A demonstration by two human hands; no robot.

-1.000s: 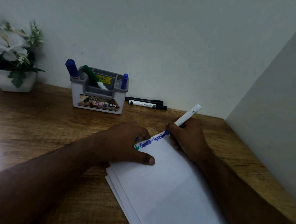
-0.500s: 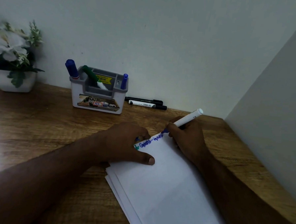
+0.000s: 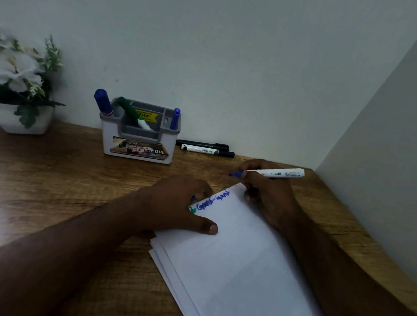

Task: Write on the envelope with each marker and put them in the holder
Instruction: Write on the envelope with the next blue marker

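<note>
A slim white marker [image 3: 274,173] with a blue tip is pinched in the curled right hand [image 3: 268,194], lying level just off the envelope's [image 3: 233,255] far corner. The smooth white envelope, topmost of a fanned stack, is pressed flat by the left hand [image 3: 176,204], fingers bent, thumb straight; blue writing is seen along its far edge. At 11 o'clock a boxy grey-and-white plastic holder [image 3: 140,139] is set on the wood-grain desk [image 3: 44,173], against a plain matte wall [image 3: 232,50].
</note>
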